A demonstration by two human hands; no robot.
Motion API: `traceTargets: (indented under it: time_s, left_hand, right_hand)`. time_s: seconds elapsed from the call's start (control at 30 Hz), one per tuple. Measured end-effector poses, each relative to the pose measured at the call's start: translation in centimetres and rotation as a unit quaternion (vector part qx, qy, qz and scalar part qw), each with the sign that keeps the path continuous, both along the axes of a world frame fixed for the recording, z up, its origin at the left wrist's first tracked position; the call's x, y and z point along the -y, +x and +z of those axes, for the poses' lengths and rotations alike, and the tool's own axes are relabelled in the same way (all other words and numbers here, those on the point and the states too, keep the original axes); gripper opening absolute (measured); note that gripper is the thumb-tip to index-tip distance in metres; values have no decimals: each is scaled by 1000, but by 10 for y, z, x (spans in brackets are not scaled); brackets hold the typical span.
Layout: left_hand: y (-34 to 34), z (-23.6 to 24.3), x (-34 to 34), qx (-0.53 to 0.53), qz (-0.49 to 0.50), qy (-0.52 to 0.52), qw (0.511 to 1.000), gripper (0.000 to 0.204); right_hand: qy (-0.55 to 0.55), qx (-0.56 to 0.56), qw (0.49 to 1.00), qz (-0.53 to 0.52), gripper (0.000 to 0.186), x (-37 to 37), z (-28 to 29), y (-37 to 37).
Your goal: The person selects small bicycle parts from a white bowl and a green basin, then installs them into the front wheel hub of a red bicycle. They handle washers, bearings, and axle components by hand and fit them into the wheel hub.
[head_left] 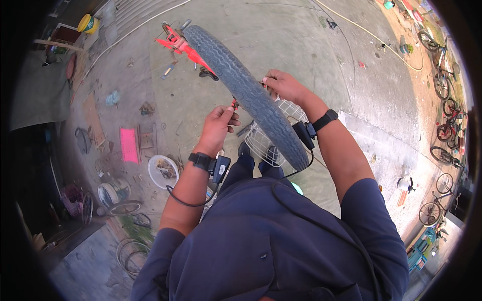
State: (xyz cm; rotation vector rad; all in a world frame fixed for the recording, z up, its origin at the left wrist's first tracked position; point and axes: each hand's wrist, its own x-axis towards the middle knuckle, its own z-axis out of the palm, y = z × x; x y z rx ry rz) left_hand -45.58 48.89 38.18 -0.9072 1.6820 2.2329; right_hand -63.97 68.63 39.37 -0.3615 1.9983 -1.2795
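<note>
A bicycle stands upside down before me, its grey-black tyre (pixel 246 90) running from the upper middle down toward my legs. Part of its red frame (pixel 187 50) shows at the far end, with a black saddle-like piece beside it. My left hand (pixel 221 122) is closed, thumb and finger pinching at the small red fork end (pixel 235 104) left of the tyre. On the tyre's right side, my right hand (pixel 283 86) pinches at the wheel's axle end; the small part between its fingertips is mostly hidden. Under the wheel sits a white wire basket (pixel 263 143), near my shoes.
To the left lie a pink mat (pixel 129 145), a white basin (pixel 163 171) with small parts and several loose tyres (pixel 133 256). A yellow bucket (pixel 88 23) stands far left. A pale hose (pixel 369 34) crosses the ground. Several bicycles (pixel 442 83) line the right side.
</note>
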Motion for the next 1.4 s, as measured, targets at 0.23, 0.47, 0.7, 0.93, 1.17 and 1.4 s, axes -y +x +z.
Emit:
traceTargets:
  time_s: [0.23,0.47,0.7,0.93,1.17,1.4]
  left_hand:
    - [-1,-2,0,7,-11,3,1000,24]
    - [-1,3,0,6,-13,13,1000,20]
    - [-2,9,-1,23,-6,2,1000,20]
    - [-1,4,-2,5,-8,9,1000,20]
    - [0,2,1,26,-4,25,999,29]
    - [-2,7,-2,35,-11,17,999,30]
  right_hand:
    - [63,-5,998,13,45,2,-10,-7]
    - [-21,-10,999,23,46,-3,-20,-9]
    - [7,-19,1000,3,40,-2,-11,-6]
    - [13,-31,999,19,41,1,-9,-4]
    - [-33,18,999,1,37,-4,-15,-7]
    - [-29,-23,999,35,37,-3,-24,-11]
